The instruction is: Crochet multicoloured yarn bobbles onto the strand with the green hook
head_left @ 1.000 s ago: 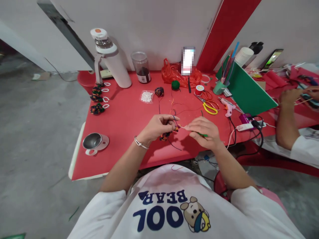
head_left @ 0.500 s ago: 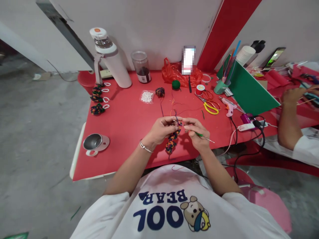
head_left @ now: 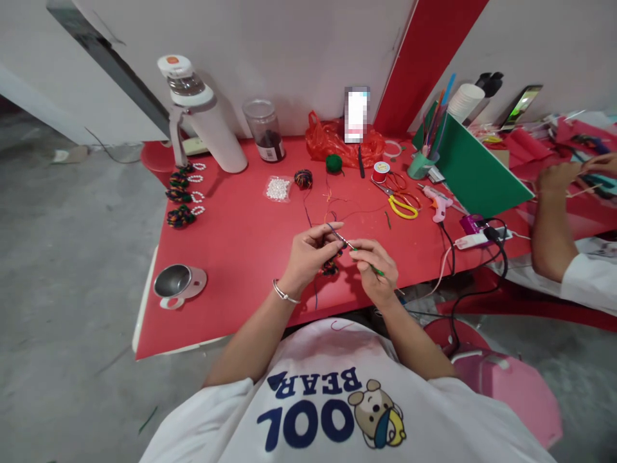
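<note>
My left hand is closed in a pinch on a small multicoloured crochet piece held just above the red table. My right hand grips a green-handled crochet hook, its metal tip pointing up-left into the yarn at my left fingers. A thin dark strand runs from the piece up the table toward a multicoloured yarn ball. Both hands are close together near the table's front edge.
On the table stand a white flask, a jar, a bead packet, a green yarn ball, yellow scissors, a glue gun and finished pieces. A metal cup sits front left. Another person's arm works at the right.
The crochet piece that hung down below my hands is now bunched up under my left fingers. My right hand has turned, so the hook points up-left. My view has shifted slightly right.
</note>
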Available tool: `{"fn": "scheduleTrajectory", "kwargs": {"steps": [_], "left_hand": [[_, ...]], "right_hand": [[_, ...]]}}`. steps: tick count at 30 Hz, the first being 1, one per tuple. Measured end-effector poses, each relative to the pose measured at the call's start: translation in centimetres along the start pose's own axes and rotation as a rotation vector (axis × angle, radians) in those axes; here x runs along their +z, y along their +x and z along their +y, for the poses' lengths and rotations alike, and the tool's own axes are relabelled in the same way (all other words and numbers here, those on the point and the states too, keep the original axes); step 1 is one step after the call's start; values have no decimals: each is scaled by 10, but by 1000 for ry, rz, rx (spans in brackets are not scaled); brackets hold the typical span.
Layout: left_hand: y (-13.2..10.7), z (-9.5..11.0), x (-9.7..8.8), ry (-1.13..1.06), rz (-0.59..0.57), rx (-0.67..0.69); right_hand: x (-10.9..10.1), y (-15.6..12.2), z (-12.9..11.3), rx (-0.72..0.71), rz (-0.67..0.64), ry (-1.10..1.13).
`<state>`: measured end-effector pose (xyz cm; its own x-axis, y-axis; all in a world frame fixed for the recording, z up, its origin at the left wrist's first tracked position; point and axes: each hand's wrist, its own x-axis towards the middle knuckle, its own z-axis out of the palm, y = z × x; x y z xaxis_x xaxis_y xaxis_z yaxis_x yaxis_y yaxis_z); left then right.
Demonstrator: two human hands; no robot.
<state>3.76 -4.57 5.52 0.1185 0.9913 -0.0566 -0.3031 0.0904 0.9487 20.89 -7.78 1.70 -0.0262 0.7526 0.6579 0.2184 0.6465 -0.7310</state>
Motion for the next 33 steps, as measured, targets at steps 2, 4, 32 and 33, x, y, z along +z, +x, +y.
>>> {"fn": "scheduleTrajectory", "kwargs": {"steps": [2,4,32,33], "left_hand": [[-1,0,0,34,-22,-13],[-1,-1,0,56,-50,-27],[0,4,14,-166,28,-69],[2,6,11,-195,-14,-113]], "right_hand": [[-1,-1,2,-1,15,36],[-3,-1,4,0,-1,37],[10,3,8,-358,132,-340],[10,3,11,-373,128,-315]]}}
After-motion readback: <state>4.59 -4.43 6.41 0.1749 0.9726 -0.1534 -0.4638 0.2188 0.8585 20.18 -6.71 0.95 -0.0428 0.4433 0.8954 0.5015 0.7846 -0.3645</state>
